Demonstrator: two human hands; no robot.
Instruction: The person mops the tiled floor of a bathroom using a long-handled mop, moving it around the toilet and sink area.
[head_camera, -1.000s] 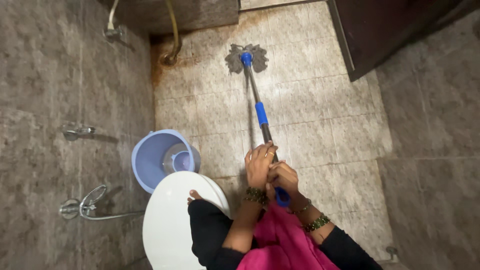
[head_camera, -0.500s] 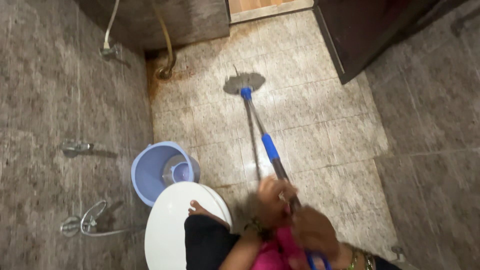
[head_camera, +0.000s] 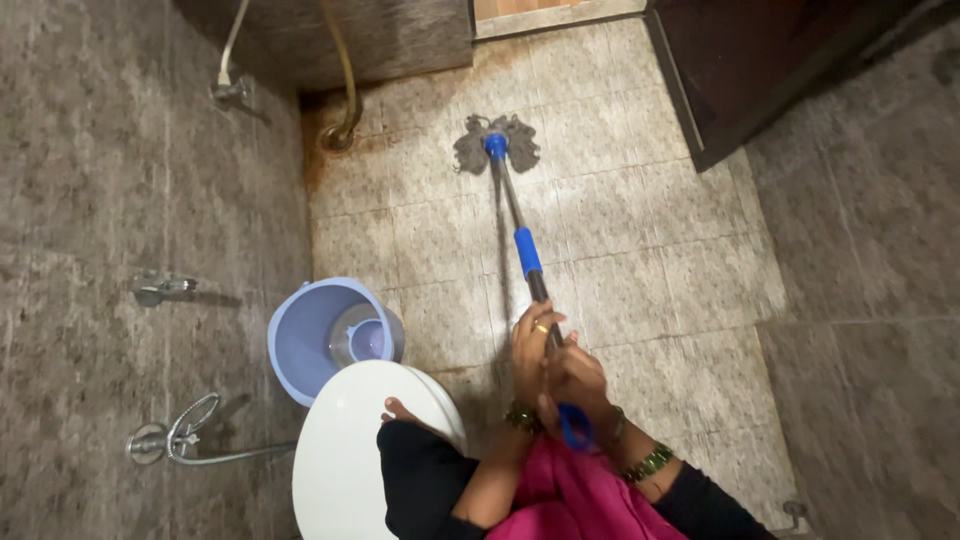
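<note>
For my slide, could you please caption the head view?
Both hands grip a blue-handled grey string mop on beige floor tiles.

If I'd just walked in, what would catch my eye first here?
Probably the mop, its grey head far up the tiled floor and its blue-banded handle gripped by the left hand and right hand. Next, the pale blue bucket beside the white toilet lid, lower left.

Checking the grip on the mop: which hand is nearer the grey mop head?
Left. The left hand grips the handle further down, toward the mop head; the right hand holds the upper end, just behind it.
</note>
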